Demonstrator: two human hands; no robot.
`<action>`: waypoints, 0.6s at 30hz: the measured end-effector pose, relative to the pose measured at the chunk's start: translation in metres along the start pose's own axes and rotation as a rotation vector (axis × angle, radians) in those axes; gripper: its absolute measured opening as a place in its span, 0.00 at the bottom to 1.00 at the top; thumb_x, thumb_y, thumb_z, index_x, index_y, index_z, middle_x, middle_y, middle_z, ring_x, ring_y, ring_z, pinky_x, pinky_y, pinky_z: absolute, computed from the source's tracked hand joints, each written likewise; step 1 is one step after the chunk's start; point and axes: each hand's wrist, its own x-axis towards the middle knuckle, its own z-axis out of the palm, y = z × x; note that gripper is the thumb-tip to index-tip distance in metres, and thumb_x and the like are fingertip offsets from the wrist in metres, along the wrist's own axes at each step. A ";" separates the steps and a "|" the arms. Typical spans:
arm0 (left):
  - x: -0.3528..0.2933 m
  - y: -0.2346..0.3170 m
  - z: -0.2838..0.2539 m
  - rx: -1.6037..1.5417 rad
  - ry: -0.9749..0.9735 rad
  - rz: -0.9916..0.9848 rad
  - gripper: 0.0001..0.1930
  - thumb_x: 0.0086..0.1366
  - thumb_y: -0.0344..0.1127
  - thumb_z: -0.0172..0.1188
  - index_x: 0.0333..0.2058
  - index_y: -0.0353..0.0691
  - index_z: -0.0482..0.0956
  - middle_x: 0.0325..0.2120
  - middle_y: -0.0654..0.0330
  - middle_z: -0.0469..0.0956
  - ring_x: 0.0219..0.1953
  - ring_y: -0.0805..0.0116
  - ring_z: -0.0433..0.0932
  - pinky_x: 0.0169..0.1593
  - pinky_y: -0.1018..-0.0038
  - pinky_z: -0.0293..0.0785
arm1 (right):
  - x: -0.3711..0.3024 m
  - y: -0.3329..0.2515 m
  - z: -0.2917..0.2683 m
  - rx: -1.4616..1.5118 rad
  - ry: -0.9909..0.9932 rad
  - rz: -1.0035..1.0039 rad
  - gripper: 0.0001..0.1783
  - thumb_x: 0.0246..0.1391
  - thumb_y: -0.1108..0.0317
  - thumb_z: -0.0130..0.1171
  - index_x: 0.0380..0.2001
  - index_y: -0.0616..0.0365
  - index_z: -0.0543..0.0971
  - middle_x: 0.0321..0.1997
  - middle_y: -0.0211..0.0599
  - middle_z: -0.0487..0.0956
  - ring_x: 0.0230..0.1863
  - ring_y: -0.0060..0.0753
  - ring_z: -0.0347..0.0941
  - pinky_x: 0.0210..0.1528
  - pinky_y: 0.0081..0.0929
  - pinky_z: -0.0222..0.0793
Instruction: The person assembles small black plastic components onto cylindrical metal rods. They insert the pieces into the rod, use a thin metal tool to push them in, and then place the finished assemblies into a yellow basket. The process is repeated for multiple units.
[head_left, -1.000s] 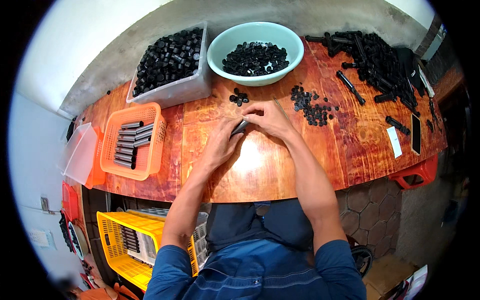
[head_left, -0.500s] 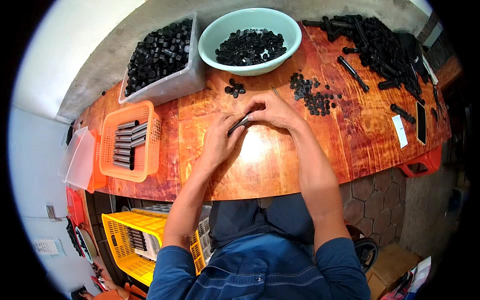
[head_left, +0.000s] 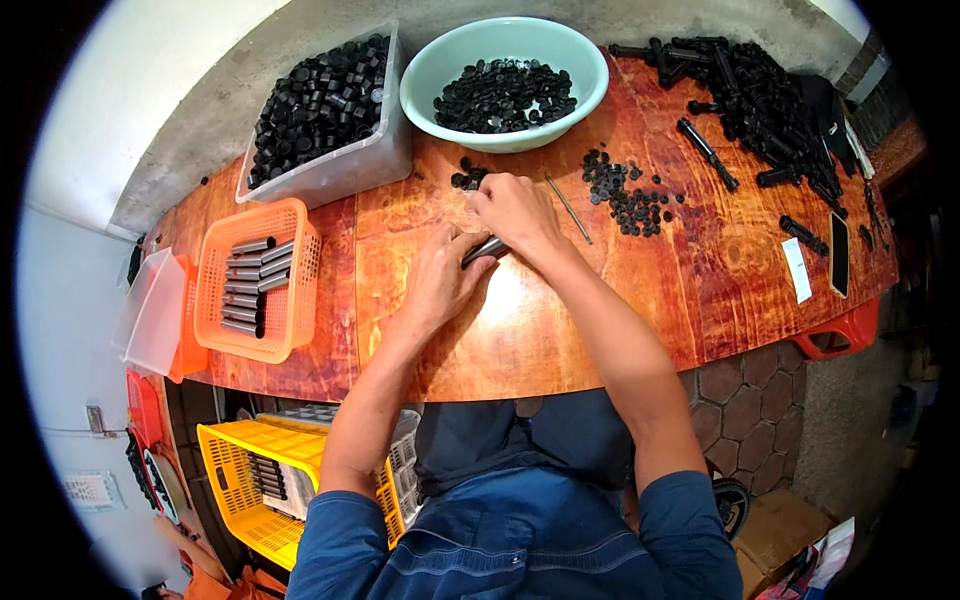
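Note:
My left hand (head_left: 440,272) is closed around a short dark tube (head_left: 487,251), whose upper end points up and to the right. Just beyond the tube, my right hand (head_left: 517,212) reaches over the wood with its fingers bent. Its fingertips are beside a small cluster of black caps (head_left: 462,180); whether they pinch one is hidden. To the right of that hand a thin metal rod (head_left: 568,208) lies on the wooden table (head_left: 540,350). Farther right is a loose spread of small black discs (head_left: 635,205).
At the back stand a clear bin (head_left: 340,172) of black caps and a pale green basin (head_left: 505,140) of small black parts. An orange basket (head_left: 268,348) holds dark tubes. Black tubular parts (head_left: 750,100) are heaped at right, near a phone (head_left: 839,257). A yellow crate (head_left: 225,475) sits below.
My right hand has left the tube's end and moved up and left to the small cluster of caps, uncovering the metal rod. My left hand still holds the tube.

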 end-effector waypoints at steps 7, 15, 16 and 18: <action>0.004 -0.009 0.002 -0.044 -0.055 0.059 0.14 0.56 0.31 0.70 0.42 0.36 0.84 0.35 0.46 0.77 0.40 0.46 0.77 0.46 0.58 0.73 | 0.011 0.013 0.030 -0.188 0.172 -0.144 0.16 0.58 0.58 0.56 0.29 0.60 0.82 0.30 0.57 0.82 0.35 0.62 0.80 0.40 0.55 0.73; -0.001 -0.010 0.001 -0.077 -0.021 0.048 0.14 0.56 0.32 0.70 0.41 0.36 0.83 0.32 0.50 0.74 0.37 0.49 0.75 0.42 0.60 0.73 | 0.005 0.005 0.028 -0.222 0.157 -0.191 0.13 0.59 0.62 0.56 0.29 0.62 0.80 0.30 0.53 0.83 0.34 0.59 0.79 0.43 0.49 0.70; -0.001 -0.010 0.002 -0.076 -0.004 0.066 0.14 0.56 0.31 0.70 0.41 0.36 0.83 0.31 0.50 0.74 0.37 0.49 0.75 0.42 0.60 0.73 | 0.006 0.006 0.028 -0.218 0.165 -0.206 0.13 0.59 0.62 0.56 0.29 0.62 0.80 0.30 0.52 0.83 0.34 0.58 0.79 0.43 0.49 0.70; -0.004 -0.011 0.007 -0.081 0.020 0.094 0.14 0.56 0.31 0.70 0.41 0.35 0.83 0.31 0.50 0.74 0.36 0.50 0.75 0.41 0.60 0.73 | 0.004 0.010 0.031 -0.209 0.171 -0.223 0.12 0.59 0.63 0.56 0.29 0.61 0.80 0.29 0.51 0.83 0.34 0.57 0.79 0.42 0.49 0.69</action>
